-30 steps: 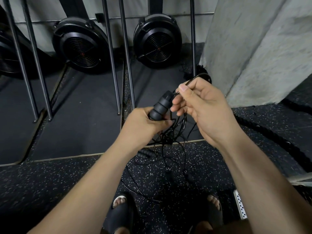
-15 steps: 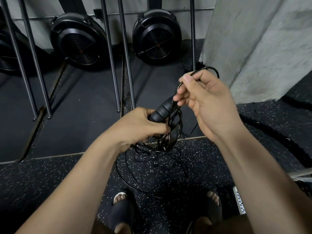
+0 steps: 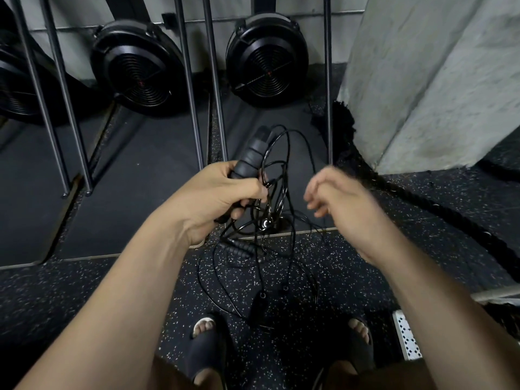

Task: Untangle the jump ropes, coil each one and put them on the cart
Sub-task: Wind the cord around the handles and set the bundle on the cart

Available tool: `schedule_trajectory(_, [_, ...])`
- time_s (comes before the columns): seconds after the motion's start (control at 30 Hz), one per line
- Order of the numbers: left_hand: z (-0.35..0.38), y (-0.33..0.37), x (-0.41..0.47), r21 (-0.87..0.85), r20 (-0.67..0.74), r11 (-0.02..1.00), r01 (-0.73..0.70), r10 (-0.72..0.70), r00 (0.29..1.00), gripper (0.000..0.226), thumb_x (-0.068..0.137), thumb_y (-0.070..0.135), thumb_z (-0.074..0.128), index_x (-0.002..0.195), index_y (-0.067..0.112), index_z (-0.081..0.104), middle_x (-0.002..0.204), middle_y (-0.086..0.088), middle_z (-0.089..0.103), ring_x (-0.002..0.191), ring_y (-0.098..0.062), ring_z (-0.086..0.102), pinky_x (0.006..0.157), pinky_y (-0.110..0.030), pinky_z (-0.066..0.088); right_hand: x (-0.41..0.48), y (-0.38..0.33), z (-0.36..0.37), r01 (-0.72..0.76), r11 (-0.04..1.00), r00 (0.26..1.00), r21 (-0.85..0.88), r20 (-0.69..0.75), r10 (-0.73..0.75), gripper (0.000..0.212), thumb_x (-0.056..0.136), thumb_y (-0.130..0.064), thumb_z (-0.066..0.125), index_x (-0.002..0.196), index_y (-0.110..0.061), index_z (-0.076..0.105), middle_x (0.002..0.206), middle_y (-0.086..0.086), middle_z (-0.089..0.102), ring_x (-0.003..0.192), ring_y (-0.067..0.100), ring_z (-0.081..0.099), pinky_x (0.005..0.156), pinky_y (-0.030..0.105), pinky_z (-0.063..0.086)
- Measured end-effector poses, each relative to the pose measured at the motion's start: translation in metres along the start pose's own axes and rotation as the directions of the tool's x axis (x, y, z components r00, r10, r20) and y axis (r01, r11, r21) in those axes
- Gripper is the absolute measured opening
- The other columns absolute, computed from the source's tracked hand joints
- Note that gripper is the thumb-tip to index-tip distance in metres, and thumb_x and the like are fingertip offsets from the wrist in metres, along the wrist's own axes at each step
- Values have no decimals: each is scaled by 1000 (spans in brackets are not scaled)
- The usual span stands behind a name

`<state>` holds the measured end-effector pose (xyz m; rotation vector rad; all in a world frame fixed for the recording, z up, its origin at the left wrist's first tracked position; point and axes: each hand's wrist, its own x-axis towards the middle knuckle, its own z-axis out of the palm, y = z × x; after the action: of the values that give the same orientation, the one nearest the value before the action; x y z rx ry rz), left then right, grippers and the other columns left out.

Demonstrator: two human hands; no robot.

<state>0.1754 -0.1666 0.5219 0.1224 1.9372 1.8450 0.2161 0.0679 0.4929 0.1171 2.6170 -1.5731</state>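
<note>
Head view: tangled ropes (image 3: 274, 209) held up by one handle (image 3: 250, 156).
The ribbed foam handle is gripped by the curled fingers of the left hand (image 3: 222, 192); thin glossy cords hang from it in loops over the speckled rubber floor (image 3: 84, 291). The blurred right hand (image 3: 342, 205) is held beside the loops, fingers loosely curled, apparently holding nothing. Room is bounded by steel bars (image 3: 190, 88) ahead and a concrete pillar (image 3: 433, 80) at right.

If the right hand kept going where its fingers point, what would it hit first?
Probably the tangled rope loops, just before the left hand gripping a handle. The right hand is blurred, so depth is unclear.
</note>
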Motion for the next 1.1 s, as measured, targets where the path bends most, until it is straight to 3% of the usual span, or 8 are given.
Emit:
schedule_trajectory(0.2, [-14,5,-2,-79,-77,995,-58,52,996,16,91,-4,68,95,11,65,73,2,64,60,-7,45,44,-18,31,-12,10,16,-132,985,806,-112,567,172,25,104,-9,60,119,-27,69,116,-14,79,117,7,70,112,40,49])
schedule_trajectory(0.33, [-23,6,-3,-88,-131,992,-91,79,988,18,89,-3,71,100,11,64,76,1,66,61,-7,46,45,-19,32,-3,37,39,-50,920,789,-388,550,275,13,110,-41,57,113,-40,69,111,-23,77,115,2,67,108,37,49])
schedule_trajectory(0.5, [-32,7,-6,-74,-144,993,-94,83,986,19,88,-4,72,97,11,65,78,-2,66,62,-9,45,45,-20,32,9,63,50,-104,864,688,-492,592,420,37,108,-4,54,132,-30,65,116,-12,79,115,8,71,113,37,50])
schedule_trajectory(0.67, [-33,7,-8,-44,-79,995,-93,90,993,17,82,2,75,88,13,64,76,-2,67,60,-8,45,44,-19,32,18,44,67,-254,963,885,90,423,194,36,112,-7,46,143,-22,56,112,10,80,95,30,81,96,50,59])
schedule_trajectory(0.8, [-32,5,-7,-61,-34,993,-100,98,995,15,76,9,74,88,15,66,77,-3,65,60,-8,45,44,-19,33,18,20,71,-459,648,868,608,463,180,40,110,-44,51,125,-9,63,111,20,79,105,39,75,85,43,52])
schedule_trajectory(0.9, [-30,4,-7,-67,-6,994,-90,90,996,16,77,9,74,90,14,66,76,-3,66,60,-8,44,44,-19,32,16,14,72,-526,385,850,758,490,195,28,102,-41,66,94,-16,77,94,9,76,90,26,73,81,36,49])
schedule_trajectory(1.0, [-24,3,-7,-41,37,996,-83,84,996,17,79,8,73,93,13,65,74,-2,65,61,-9,44,45,-19,32,21,21,75,-523,132,840,842,484,246,18,97,-31,78,104,-14,75,104,6,60,81,20,65,73,36,58])
schedule_trajectory(1.1, [-20,3,-7,20,17,996,-91,91,996,16,85,5,75,94,12,64,69,1,61,61,-10,44,46,-19,33,22,23,71,-508,124,847,852,468,252,23,91,-21,81,112,-14,75,111,8,58,88,20,64,69,34,63])
